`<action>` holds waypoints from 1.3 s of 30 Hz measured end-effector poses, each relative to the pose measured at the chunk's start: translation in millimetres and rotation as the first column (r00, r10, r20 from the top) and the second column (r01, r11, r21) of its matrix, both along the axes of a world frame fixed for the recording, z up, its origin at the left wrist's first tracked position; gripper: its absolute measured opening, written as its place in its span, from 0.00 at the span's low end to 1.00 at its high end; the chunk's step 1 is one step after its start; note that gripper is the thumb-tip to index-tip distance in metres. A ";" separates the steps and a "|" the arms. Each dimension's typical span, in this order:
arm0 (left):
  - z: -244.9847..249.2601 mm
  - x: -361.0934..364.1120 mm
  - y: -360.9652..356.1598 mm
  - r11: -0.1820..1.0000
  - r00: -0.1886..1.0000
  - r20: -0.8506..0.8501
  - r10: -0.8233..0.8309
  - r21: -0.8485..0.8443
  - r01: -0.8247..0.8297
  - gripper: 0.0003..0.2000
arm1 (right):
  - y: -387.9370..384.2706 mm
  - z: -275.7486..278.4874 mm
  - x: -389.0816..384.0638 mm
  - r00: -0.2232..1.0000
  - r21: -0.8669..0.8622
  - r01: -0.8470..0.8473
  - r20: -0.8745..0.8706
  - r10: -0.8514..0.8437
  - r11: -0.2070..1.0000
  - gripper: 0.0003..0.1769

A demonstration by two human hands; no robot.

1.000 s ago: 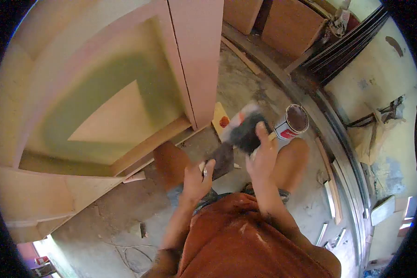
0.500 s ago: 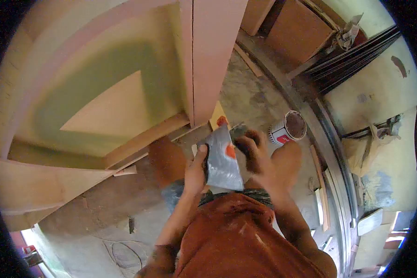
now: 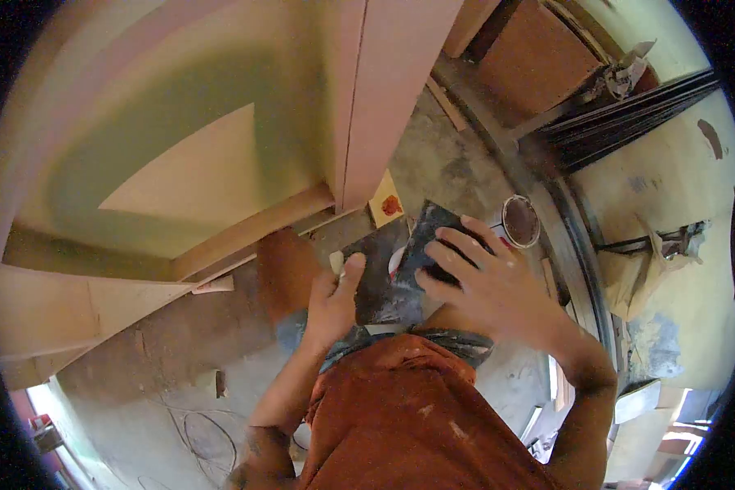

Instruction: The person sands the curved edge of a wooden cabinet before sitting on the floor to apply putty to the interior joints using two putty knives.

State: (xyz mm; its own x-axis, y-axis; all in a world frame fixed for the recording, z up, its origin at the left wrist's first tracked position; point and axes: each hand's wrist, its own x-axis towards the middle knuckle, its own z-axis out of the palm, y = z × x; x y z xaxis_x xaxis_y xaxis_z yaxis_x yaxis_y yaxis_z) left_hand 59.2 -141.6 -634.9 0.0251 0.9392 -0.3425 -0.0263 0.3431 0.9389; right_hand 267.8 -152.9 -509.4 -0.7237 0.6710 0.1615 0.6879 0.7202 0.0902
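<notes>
Both hands are in front of my lap. My left hand (image 3: 335,298) grips the edge of a flat metal putty plate (image 3: 376,306), thumb on top. My right hand (image 3: 490,282) holds a dark, flat putty scraper (image 3: 429,220), fingers spread over its face. The scraper overlaps the plate's right side; between them shows a small patch of red and white paste (image 3: 396,260). Just beyond the plate, a yellow piece (image 3: 381,214) with a red-orange smear (image 3: 391,205) lies by the foot of the pink panel (image 3: 384,106).
A tub (image 3: 520,222) of brownish material stands on the floor to the right. At the left rises a wooden cabinet frame (image 3: 253,237) with a green-edged panel (image 3: 204,155). Long metal bars (image 3: 580,237) run along the right. A thin cable (image 3: 212,425) lies on the floor, lower left.
My right hand has brought the scraper across the plate from the right, covering part of it. The plate has tilted and looks darker. The view has shifted slightly.
</notes>
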 end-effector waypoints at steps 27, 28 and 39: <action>17.2 -7.0 -3.7 0.934 0.962 -0.264 -0.069 0.320 0.155 0.19 | -8.0 -25.2 -13.3 0.982 0.033 0.180 -0.067 -0.177 0.983 0.16; 24.0 -6.5 -0.9 0.934 0.948 -0.302 -0.100 0.299 0.194 0.19 | -4.3 -30.8 -13.4 0.988 0.002 0.151 -0.019 -0.151 0.989 0.15; 29.0 -1.8 3.7 0.934 0.969 -0.241 -0.060 0.330 0.140 0.18 | -16.0 -33.7 -9.0 0.980 -0.130 0.192 -0.022 -0.197 0.973 0.20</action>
State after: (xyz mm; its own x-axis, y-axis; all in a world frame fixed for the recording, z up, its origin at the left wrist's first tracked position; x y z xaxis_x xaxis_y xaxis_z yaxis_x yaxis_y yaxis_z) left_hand 57.5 -137.9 -605.9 0.0856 0.9963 -0.0090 0.2154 -0.0097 0.9765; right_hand 258.8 -168.9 -543.1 -0.5727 0.8150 0.0884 0.8170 0.5763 -0.0193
